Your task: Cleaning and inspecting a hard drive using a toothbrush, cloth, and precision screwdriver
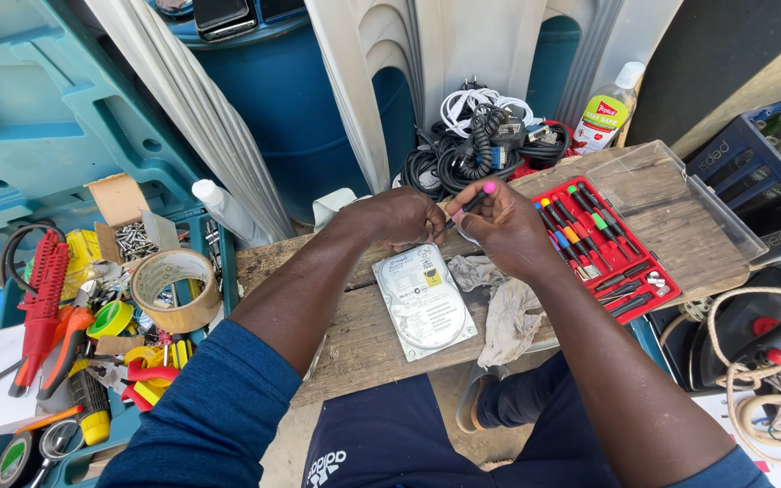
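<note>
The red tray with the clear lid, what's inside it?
The red tray holds small screwdrivers with coloured caps, in rows, plus dark bits lower down. The right hand covers its left corner.

The screwdriver [473,202] with the pink cap is mostly hidden inside the right hand [506,228]; its tip cannot be seen. The left hand [401,217] covers the top edge of the hard drive [423,301]. Just right of the drive, the grey cloth [503,310] goes under the right forearm.

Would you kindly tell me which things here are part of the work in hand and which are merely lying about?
In use:
- hard drive on the wooden board
- pink-capped screwdriver, held by the right hand
- left hand by the drive
- red screwdriver set

Lying about:
- grey rag
- tape roll
- coiled cables
- bottle
</note>
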